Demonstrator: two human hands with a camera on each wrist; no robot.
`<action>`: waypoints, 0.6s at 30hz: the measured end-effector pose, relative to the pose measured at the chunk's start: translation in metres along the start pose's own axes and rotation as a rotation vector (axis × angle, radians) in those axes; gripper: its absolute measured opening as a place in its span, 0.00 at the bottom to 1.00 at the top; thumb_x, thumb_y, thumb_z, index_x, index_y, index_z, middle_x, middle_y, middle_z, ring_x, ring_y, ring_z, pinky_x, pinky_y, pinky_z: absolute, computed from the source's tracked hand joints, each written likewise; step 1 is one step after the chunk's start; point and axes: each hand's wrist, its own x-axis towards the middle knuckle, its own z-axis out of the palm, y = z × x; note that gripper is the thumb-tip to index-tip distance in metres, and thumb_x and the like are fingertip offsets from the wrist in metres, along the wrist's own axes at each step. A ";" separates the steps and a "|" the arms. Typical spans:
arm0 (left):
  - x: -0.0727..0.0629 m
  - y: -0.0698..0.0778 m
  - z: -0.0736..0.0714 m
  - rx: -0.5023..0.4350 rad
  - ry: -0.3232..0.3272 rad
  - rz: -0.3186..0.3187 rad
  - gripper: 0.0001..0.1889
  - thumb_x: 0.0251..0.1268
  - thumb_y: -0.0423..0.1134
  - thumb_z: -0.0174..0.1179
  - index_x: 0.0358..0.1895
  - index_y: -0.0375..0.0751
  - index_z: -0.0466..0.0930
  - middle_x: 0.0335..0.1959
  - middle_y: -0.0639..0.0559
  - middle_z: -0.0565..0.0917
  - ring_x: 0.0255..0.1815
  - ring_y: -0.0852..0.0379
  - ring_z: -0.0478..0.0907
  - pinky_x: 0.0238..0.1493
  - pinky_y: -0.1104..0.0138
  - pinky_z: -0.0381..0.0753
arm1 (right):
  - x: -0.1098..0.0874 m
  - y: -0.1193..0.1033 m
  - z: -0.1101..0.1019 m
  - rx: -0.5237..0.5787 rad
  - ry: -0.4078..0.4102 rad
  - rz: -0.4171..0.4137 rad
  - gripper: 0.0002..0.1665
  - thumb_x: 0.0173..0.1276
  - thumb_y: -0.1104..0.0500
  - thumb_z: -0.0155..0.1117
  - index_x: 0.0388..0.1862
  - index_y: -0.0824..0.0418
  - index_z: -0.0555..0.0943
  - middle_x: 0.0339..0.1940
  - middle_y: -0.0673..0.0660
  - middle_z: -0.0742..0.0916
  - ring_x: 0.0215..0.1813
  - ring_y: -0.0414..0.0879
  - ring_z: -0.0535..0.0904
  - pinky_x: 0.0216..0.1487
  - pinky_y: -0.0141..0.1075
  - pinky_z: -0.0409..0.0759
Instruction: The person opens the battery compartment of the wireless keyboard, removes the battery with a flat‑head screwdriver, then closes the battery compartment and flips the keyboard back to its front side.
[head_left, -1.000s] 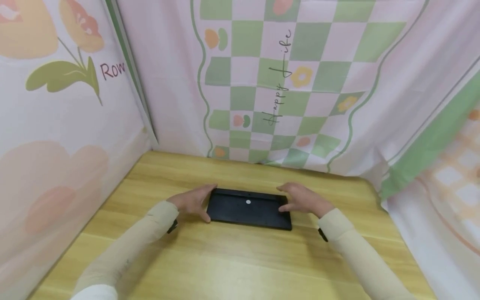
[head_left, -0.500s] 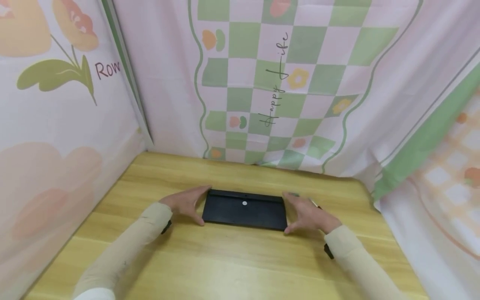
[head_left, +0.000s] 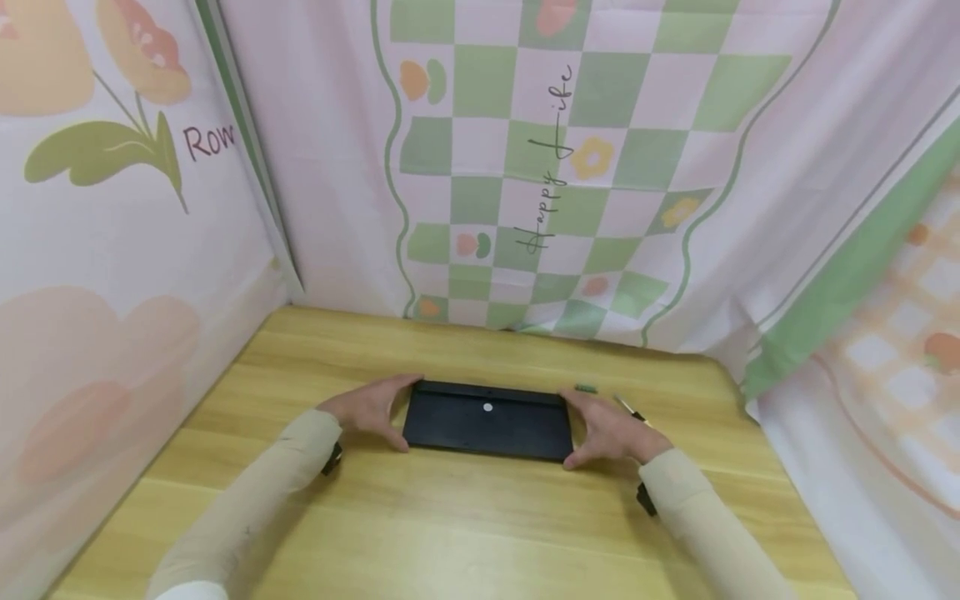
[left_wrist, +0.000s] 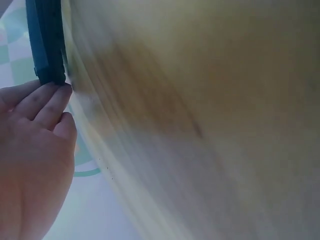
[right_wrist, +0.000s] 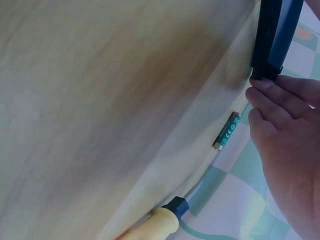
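A flat black rectangular device (head_left: 487, 429), with a raised bar along its far edge and a small white round spot, lies on the wooden table in the head view. My left hand (head_left: 366, 408) holds its left end, thumb at the near corner and fingers at the far one. At the right end my right hand (head_left: 609, 427) grips it the same way. In the left wrist view the fingertips (left_wrist: 62, 90) touch the device's end (left_wrist: 47, 45). The right wrist view shows fingertips (right_wrist: 256, 92) against the other end (right_wrist: 272, 42). Both thumbs are hidden in the wrist views.
A green cylindrical battery (right_wrist: 227, 131) lies just beyond my right hand. Beside it is a tool, apparently a screwdriver (right_wrist: 155, 225), with a pale yellow handle and black collar, partly hidden by the hand. Printed curtains (head_left: 330, 167) enclose the table (head_left: 450, 533) behind and on both sides.
My right hand has shifted from over the device's right part to its right end, thumb now at the near corner. The battery and tool have come into view. My left hand stays put.
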 end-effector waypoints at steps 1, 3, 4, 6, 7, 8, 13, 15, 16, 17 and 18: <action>-0.001 0.001 0.000 0.001 0.007 0.001 0.71 0.41 0.56 0.87 0.87 0.46 0.48 0.88 0.42 0.53 0.87 0.38 0.53 0.86 0.42 0.56 | 0.000 0.001 0.000 0.003 0.002 -0.004 0.79 0.47 0.35 0.88 0.85 0.70 0.55 0.84 0.71 0.66 0.82 0.67 0.66 0.78 0.61 0.71; -0.002 0.003 -0.003 -0.021 0.021 0.017 0.71 0.41 0.53 0.88 0.87 0.47 0.48 0.88 0.43 0.54 0.87 0.38 0.53 0.86 0.41 0.56 | 0.000 0.002 0.001 0.011 0.009 -0.008 0.79 0.46 0.35 0.89 0.85 0.70 0.56 0.83 0.71 0.67 0.81 0.67 0.66 0.78 0.61 0.72; -0.003 0.005 -0.004 -0.037 0.027 0.021 0.71 0.40 0.52 0.88 0.87 0.48 0.48 0.88 0.44 0.54 0.87 0.39 0.52 0.85 0.40 0.56 | -0.001 0.003 0.001 0.012 0.013 -0.010 0.79 0.45 0.35 0.89 0.84 0.70 0.56 0.83 0.71 0.67 0.81 0.68 0.67 0.77 0.61 0.72; -0.004 0.010 -0.010 -0.054 0.043 0.051 0.71 0.40 0.50 0.88 0.87 0.46 0.47 0.88 0.45 0.54 0.87 0.38 0.52 0.85 0.38 0.56 | -0.002 0.003 0.002 0.017 0.024 -0.013 0.79 0.45 0.35 0.89 0.84 0.70 0.57 0.83 0.71 0.68 0.80 0.68 0.68 0.77 0.61 0.72; -0.005 0.013 -0.013 -0.067 0.051 0.068 0.71 0.40 0.48 0.88 0.87 0.45 0.47 0.88 0.45 0.54 0.88 0.38 0.51 0.85 0.37 0.55 | -0.002 0.003 0.002 0.019 0.029 -0.015 0.79 0.44 0.35 0.89 0.84 0.70 0.57 0.82 0.71 0.69 0.80 0.68 0.68 0.77 0.61 0.72; -0.006 0.015 -0.016 -0.078 0.059 0.085 0.71 0.40 0.47 0.88 0.87 0.44 0.47 0.88 0.45 0.54 0.88 0.37 0.51 0.85 0.36 0.55 | -0.003 0.002 0.002 0.021 0.032 -0.016 0.79 0.45 0.35 0.89 0.84 0.69 0.57 0.82 0.70 0.69 0.80 0.67 0.68 0.78 0.61 0.72; -0.011 0.032 -0.037 -0.083 0.112 0.156 0.68 0.42 0.41 0.87 0.86 0.39 0.49 0.87 0.40 0.56 0.87 0.35 0.51 0.85 0.35 0.52 | -0.004 -0.006 -0.001 0.013 0.021 -0.037 0.77 0.49 0.33 0.86 0.85 0.70 0.56 0.84 0.70 0.67 0.81 0.67 0.67 0.80 0.61 0.70; -0.013 0.041 -0.048 -0.072 0.127 0.177 0.67 0.43 0.41 0.86 0.86 0.39 0.49 0.87 0.39 0.56 0.87 0.35 0.52 0.85 0.36 0.51 | -0.004 -0.010 -0.006 0.008 0.010 -0.039 0.77 0.52 0.33 0.84 0.86 0.69 0.54 0.84 0.70 0.66 0.81 0.68 0.67 0.79 0.62 0.69; -0.014 0.045 -0.054 -0.070 0.134 0.194 0.67 0.43 0.41 0.86 0.86 0.37 0.49 0.87 0.38 0.55 0.87 0.34 0.52 0.85 0.37 0.51 | -0.004 -0.012 -0.008 0.005 0.006 -0.040 0.76 0.53 0.33 0.84 0.86 0.69 0.54 0.84 0.70 0.66 0.81 0.68 0.67 0.79 0.62 0.69; -0.015 0.050 -0.060 -0.062 0.142 0.214 0.67 0.44 0.42 0.85 0.86 0.35 0.48 0.87 0.37 0.55 0.87 0.34 0.52 0.86 0.37 0.51 | -0.003 -0.015 -0.012 -0.002 0.003 -0.046 0.76 0.54 0.34 0.84 0.86 0.69 0.53 0.84 0.70 0.66 0.81 0.69 0.66 0.80 0.62 0.69; -0.016 0.055 -0.067 -0.056 0.153 0.226 0.67 0.45 0.43 0.85 0.86 0.35 0.47 0.87 0.37 0.55 0.87 0.34 0.52 0.86 0.37 0.51 | -0.003 -0.017 -0.016 -0.001 0.002 -0.054 0.75 0.54 0.35 0.84 0.86 0.69 0.53 0.84 0.71 0.66 0.81 0.69 0.66 0.80 0.63 0.68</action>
